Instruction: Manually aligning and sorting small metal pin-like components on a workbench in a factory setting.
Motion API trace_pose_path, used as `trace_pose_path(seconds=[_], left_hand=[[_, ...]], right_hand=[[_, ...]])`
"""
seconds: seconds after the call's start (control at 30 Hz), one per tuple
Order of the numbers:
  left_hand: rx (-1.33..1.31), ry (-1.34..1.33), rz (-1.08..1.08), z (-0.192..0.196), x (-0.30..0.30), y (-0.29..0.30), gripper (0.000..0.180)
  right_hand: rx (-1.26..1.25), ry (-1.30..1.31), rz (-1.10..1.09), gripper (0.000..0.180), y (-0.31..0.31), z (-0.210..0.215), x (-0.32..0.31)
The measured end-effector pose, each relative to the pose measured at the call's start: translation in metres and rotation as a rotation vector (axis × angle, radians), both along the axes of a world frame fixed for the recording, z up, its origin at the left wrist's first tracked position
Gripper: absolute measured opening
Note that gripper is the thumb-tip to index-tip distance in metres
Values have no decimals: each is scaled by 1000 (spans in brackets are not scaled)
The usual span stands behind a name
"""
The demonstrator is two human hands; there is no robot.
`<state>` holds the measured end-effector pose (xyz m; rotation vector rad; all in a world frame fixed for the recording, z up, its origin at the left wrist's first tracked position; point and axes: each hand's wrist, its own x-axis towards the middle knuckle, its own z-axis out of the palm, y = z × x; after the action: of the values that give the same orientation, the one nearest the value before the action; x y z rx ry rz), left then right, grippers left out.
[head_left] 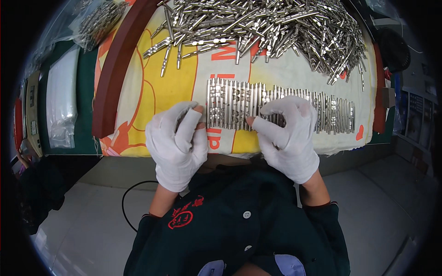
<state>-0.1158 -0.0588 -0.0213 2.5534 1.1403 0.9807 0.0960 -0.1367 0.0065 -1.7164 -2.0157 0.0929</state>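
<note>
A row of slim, shiny metal rods lies side by side on a patterned cloth, each rod pointing away from me. Both of my hands wear white gloves with some fingertips bare. At the row's left end is my left hand, its fingers bent and the thumb and index tips apart, with nothing visible between them. Over the middle of the row lies my right hand; its thumb and index touch the rods with a gap between them. The rods under that palm are hidden.
A large loose heap of similar metal rods covers the cloth's far side. Dark red rails flank the cloth. To the left are a clear plastic bag of rods, white plastic bags and a scale-like device. A person's dark sleeve shows far left.
</note>
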Motion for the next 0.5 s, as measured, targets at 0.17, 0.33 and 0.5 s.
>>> trace_pose_path(seconds=[0.17,0.33,0.5], left_hand=[[0,5,12,0,0,0,35],[-9,2,10,1,0,0,36],[-1,10,19,-1,-1,-1,36]], right_hand=[[12,-1,13,30,0,-2,-1],[-11,9,9,28,1,4,-1],[59,33,-37,25,5,0,-8]])
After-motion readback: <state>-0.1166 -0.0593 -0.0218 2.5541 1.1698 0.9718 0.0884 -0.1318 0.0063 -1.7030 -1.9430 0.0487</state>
